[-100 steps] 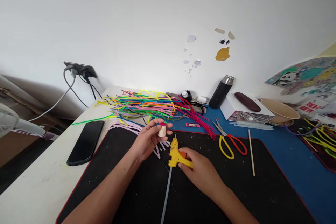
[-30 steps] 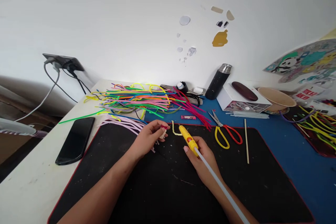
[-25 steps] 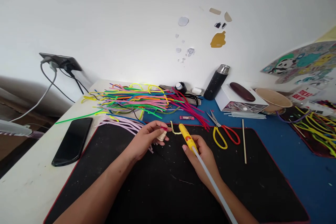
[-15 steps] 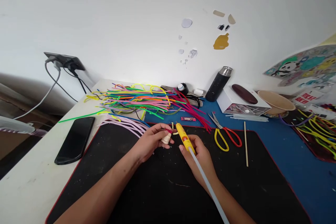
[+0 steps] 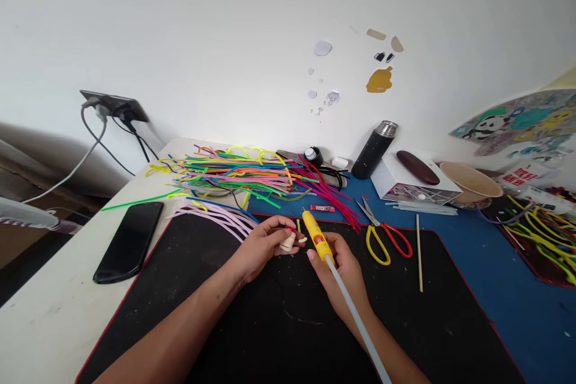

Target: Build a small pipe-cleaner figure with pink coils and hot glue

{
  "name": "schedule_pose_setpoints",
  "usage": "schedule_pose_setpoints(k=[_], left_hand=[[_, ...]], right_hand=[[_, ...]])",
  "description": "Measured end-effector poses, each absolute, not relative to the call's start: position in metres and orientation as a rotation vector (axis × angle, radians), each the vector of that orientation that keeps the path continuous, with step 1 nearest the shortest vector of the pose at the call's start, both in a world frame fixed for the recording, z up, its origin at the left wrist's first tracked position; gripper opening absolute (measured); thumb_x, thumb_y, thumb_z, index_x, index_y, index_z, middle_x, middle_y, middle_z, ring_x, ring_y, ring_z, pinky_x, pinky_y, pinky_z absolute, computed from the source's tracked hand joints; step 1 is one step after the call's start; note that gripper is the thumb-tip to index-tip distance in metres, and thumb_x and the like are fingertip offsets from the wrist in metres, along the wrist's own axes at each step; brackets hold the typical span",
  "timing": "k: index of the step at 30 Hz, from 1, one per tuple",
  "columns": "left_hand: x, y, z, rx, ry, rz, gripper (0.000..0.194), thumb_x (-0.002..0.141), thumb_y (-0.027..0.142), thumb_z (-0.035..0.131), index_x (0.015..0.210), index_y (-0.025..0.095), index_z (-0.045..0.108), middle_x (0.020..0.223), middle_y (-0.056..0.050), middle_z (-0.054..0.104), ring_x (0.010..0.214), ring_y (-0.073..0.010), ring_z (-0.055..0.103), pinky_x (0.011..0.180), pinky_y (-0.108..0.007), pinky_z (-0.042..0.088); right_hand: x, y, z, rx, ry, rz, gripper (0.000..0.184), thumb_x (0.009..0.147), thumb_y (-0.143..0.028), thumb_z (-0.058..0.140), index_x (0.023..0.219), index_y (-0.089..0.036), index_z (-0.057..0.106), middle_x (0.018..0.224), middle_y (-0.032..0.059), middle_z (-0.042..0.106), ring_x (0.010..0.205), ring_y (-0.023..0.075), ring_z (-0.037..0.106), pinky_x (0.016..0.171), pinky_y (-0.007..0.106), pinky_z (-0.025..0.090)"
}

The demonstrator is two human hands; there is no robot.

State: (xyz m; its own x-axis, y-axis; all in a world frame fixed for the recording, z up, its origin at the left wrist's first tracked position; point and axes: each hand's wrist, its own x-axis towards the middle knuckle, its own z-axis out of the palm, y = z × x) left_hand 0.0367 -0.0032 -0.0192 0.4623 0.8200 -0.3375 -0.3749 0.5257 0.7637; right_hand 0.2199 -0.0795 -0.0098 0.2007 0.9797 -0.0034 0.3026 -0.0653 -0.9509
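Pinched in the fingers of my left hand [image 5: 265, 246] is a small cream pipe-cleaner figure [image 5: 288, 242] with a crimson part on top and thin pale strands sticking out to its right. My right hand [image 5: 339, 267] is wrapped round a yellow hot glue gun [image 5: 318, 239], its nozzle pointing up and away from me. A long translucent glue stick [image 5: 355, 315] runs out of the gun's back end toward me. The nozzle is just right of the figure, apart from it. Both hands are above a black mat [image 5: 288, 336] with a red edge.
Behind my hands lies a pile of coloured pipe cleaners [image 5: 238, 171]. Scissors [image 5: 377, 229] and a wooden stick [image 5: 419, 252] rest to the right. A phone [image 5: 129, 243] lies at left. A black flask [image 5: 374, 151], a white box [image 5: 405, 183] and a bowl [image 5: 472, 180] stand along the wall.
My left hand has turned slightly, tilting the figure, and its pale strands now sit a little apart from the glue gun. The view has shifted slightly. Both grips are the same.
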Motion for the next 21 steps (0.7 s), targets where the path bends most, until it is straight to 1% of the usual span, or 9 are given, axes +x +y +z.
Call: schedule_pose_setpoints(k=[4, 9, 13, 14, 17, 19, 20, 21], left_hand=[[0.032, -0.002, -0.013, 0.718, 0.781, 0.873, 0.041, 0.077, 0.044, 0.094, 0.098, 0.018, 0.071, 0.099, -0.011, 0.084, 0.093, -0.0251, 0.081, 0.085, -0.035, 0.064], [0.028, -0.001, 0.007, 0.869, 0.776, 1.062, 0.036, 0.084, 0.048, 0.088, 0.101, 0.020, 0.072, 0.104, -0.010, 0.083, 0.100, -0.0258, 0.078, 0.091, -0.038, 0.063], [0.028, 0.002, 0.028, 1.026, 0.784, 1.126, 0.032, 0.089, 0.048, 0.083, 0.101, 0.020, 0.073, 0.107, -0.010, 0.083, 0.096, -0.0238, 0.076, 0.091, -0.038, 0.061], [0.029, 0.005, 0.032, 1.067, 0.788, 1.129, 0.032, 0.090, 0.048, 0.082, 0.102, 0.019, 0.073, 0.108, -0.010, 0.083, 0.095, -0.0233, 0.075, 0.090, -0.037, 0.060], [0.034, 0.018, 0.033, 1.195, 0.802, 1.120, 0.031, 0.093, 0.047, 0.079, 0.103, 0.019, 0.073, 0.106, -0.010, 0.082, 0.086, -0.0200, 0.071, 0.079, -0.031, 0.056], [0.038, 0.030, 0.024, 1.257, 0.820, 1.115, 0.030, 0.091, 0.045, 0.080, 0.104, 0.018, 0.074, 0.110, -0.010, 0.081, 0.090, -0.0195, 0.071, 0.081, -0.030, 0.055], [0.040, 0.036, 0.017, 1.249, 0.845, 1.096, 0.031, 0.087, 0.043, 0.083, 0.103, 0.018, 0.074, 0.111, -0.010, 0.080, 0.096, -0.0199, 0.071, 0.085, -0.030, 0.055], [0.041, 0.041, 0.010, 1.191, 0.896, 1.093, 0.032, 0.081, 0.042, 0.088, 0.099, 0.019, 0.074, 0.108, -0.008, 0.080, 0.097, -0.0201, 0.071, 0.086, -0.029, 0.056]], right_hand=[[0.227, -0.082, -0.005, -1.571, -1.195, 0.850, 0.037, 0.094, -0.053, 0.072, 0.111, -0.022, 0.064, 0.083, 0.0007, 0.065, 0.067, 0.0179, 0.057, 0.061, 0.028, 0.049], [0.230, -0.090, -0.001, -1.572, -1.192, 0.869, 0.036, 0.093, -0.053, 0.073, 0.110, -0.022, 0.065, 0.080, -0.0012, 0.059, 0.064, 0.0164, 0.052, 0.057, 0.026, 0.045], [0.226, -0.096, -0.004, -1.557, -1.156, 0.861, 0.034, 0.093, -0.052, 0.071, 0.108, -0.022, 0.065, 0.080, -0.0013, 0.058, 0.065, 0.0162, 0.049, 0.058, 0.026, 0.043], [0.225, -0.098, -0.005, -1.556, -1.146, 0.864, 0.034, 0.093, -0.052, 0.071, 0.108, -0.022, 0.065, 0.080, -0.0013, 0.058, 0.065, 0.0162, 0.049, 0.057, 0.026, 0.043], [0.222, -0.101, -0.009, -1.546, -1.126, 0.874, 0.036, 0.093, -0.055, 0.071, 0.109, -0.023, 0.065, 0.081, -0.0008, 0.057, 0.065, 0.0164, 0.047, 0.057, 0.026, 0.043], [0.221, -0.104, -0.010, -1.536, -1.127, 0.881, 0.037, 0.093, -0.056, 0.071, 0.109, -0.023, 0.065, 0.082, -0.0005, 0.057, 0.065, 0.0164, 0.047, 0.056, 0.026, 0.043], [0.220, -0.105, -0.011, -1.535, -1.132, 0.883, 0.037, 0.093, -0.056, 0.071, 0.109, -0.023, 0.065, 0.082, -0.0007, 0.056, 0.064, 0.0164, 0.047, 0.056, 0.026, 0.043], [0.220, -0.106, -0.011, -1.536, -1.141, 0.882, 0.037, 0.094, -0.057, 0.070, 0.109, -0.023, 0.065, 0.081, -0.0009, 0.055, 0.064, 0.0164, 0.047, 0.055, 0.026, 0.043]])
